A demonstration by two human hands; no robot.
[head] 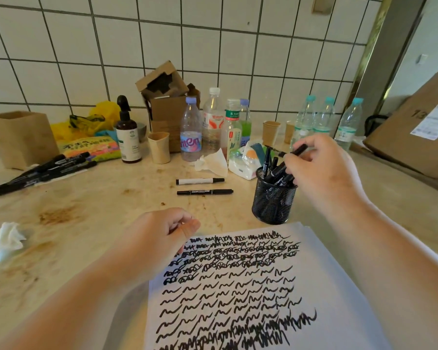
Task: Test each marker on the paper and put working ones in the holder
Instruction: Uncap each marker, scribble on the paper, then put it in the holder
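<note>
A white paper [326,286] covered in black scribbles lies at the near right of the counter. Behind it stands a black mesh holder [273,200] with several black markers in it. My right hand [321,170] hovers over the holder and pinches a black marker [299,150] that slants down into it. My left hand [159,233] rests at the paper's top left corner, fingers loosely curled, holding nothing. Two markers lie on the counter beyond: a white-barrelled one [200,181] and a black one [204,192]. Several more black markers [43,170] lie at the far left.
Water bottles [190,130], paper cups [159,147], a brown pump bottle [127,132], cardboard boxes [165,97] and a wipes pack [245,162] crowd the tiled back wall. A crumpled tissue [8,238] lies at the left. A large carton [420,130] stands at the right.
</note>
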